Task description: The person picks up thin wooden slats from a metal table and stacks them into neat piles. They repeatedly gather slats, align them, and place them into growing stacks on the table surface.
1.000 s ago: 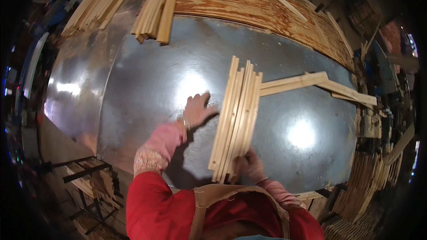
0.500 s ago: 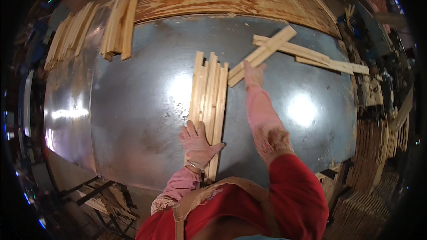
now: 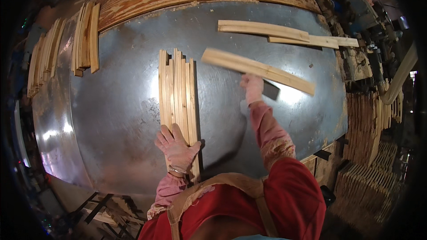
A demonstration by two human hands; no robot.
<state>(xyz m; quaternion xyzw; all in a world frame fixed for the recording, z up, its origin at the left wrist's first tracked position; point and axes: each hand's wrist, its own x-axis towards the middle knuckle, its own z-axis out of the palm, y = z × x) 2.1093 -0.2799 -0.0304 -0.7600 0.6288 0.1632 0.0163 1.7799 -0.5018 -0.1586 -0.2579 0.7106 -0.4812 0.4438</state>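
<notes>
A dim workshop surrounds a blue-grey, sheet-metal tabletop point(image 3: 120, 106), its surface scuffed and shiny. Nearest, the left hand point(image 3: 177, 147) lies palm down with fingers slightly spread, resting on a bundle of pale, narrow wooden strips point(image 3: 178, 89) without gripping it. The strips lie side by side, long axes pointing away from the person, far ends uneven. Being loose and slim, they would probably fan apart unless pressed together from both sides.

Farther out to the right, the right hand point(image 3: 253, 90) is curled at the near edge of a long, pale wooden plank point(image 3: 262, 71), apparently raised over the tabletop; its hidden fingertips leave the grip's firmness unclear. The plank slants from far left to near right. It looks stiff, fairly light and not fragile, best held around mid-length for balance, minding splinters.

Beyond it, flat pale wooden lengths point(image 3: 262, 30) overlap end to end, running roughly left to right.
</notes>
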